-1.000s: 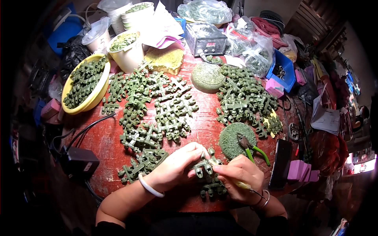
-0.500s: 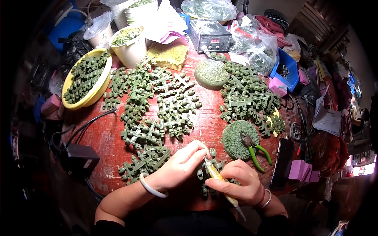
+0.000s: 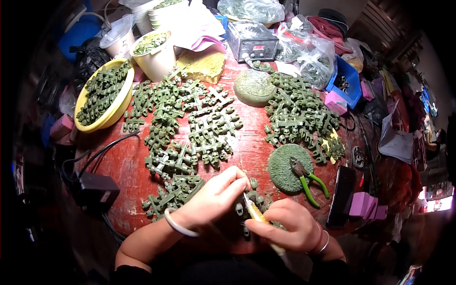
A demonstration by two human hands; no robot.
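My left hand [image 3: 219, 197] is closed in a pinch, its fingertips at the metal tip of a yellow-handled pointed tool [image 3: 255, 213]. Whatever lies in the pinch is too small to make out. My right hand [image 3: 289, 225] grips the tool's handle, slanting it up toward the left fingertips. Between and below my hands lie several small green skull-shaped pieces [image 3: 253, 183], partly covered by the hands. A heap of green bars with small skulls [image 3: 178, 187] stands just beyond my left wrist. To the right is a round green pad [image 3: 280, 168] with green-handled pliers [image 3: 306, 183] on it.
More green skull bars fill the middle [image 3: 209, 126], the right heap [image 3: 297, 111] and a yellow basin [image 3: 129, 97]. At the back are a white bucket [image 3: 159, 61], a yellow sponge [image 3: 202, 66] and a control box [image 3: 251, 40]. A phone [image 3: 340, 197] and black adapter [image 3: 97, 191] flank my arms.
Both hands have shifted slightly up and left, and the tool stands a little steeper. The heaps and pliers stay where they were.
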